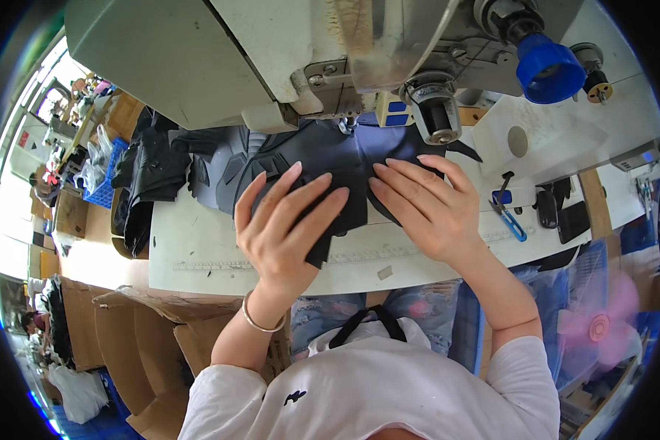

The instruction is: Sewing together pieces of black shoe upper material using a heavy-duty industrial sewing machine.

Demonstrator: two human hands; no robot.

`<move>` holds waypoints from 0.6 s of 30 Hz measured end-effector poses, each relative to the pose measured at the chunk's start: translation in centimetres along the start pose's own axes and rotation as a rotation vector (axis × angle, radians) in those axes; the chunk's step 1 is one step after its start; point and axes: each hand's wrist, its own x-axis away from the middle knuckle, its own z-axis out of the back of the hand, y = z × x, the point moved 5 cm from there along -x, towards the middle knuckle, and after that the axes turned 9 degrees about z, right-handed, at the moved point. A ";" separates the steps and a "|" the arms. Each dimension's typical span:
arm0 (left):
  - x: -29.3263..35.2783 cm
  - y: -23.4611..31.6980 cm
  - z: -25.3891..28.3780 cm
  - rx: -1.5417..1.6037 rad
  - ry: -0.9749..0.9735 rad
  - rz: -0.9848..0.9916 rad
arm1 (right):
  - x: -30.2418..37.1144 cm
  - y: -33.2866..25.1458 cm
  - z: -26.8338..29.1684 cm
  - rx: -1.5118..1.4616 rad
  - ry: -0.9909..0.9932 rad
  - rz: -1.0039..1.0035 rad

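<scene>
Beneath the sewing machine's head (pixel 198 66), dark fabric (pixel 330 158) lies on the bench (pixel 198 246), running up to the presser foot (pixel 347 126); left hand (pixel 282 227) splayed on it, right hand (pixel 433 209) flat, fingers closer together, neither gripping. Light, even pressure should keep it smooth, fingertips well short of the foot. Dark cloth pile (pixel 154 165) crowds the left; blue snips (pixel 511 222) lie right, out of the way.

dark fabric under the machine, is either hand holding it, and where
The left hand and right hand rest fingers on the near part of the dark fabric; thumbs hidden, so a grip cannot be told.
</scene>
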 end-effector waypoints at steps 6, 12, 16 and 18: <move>1.2 -0.4 -0.9 -0.025 0.040 -0.035 | 0.0 -0.2 -0.1 0.002 -0.038 -0.003; 1.7 0.0 -1.2 -0.112 0.060 -0.080 | -0.3 -0.2 -0.1 0.007 -0.063 -0.006; 1.5 0.1 -1.3 -0.111 0.085 -0.075 | -0.5 -0.1 -0.1 0.027 -0.076 -0.007; 1.4 -0.1 -1.4 -0.107 0.092 -0.073 | -0.5 0.0 -0.1 0.025 -0.079 -0.005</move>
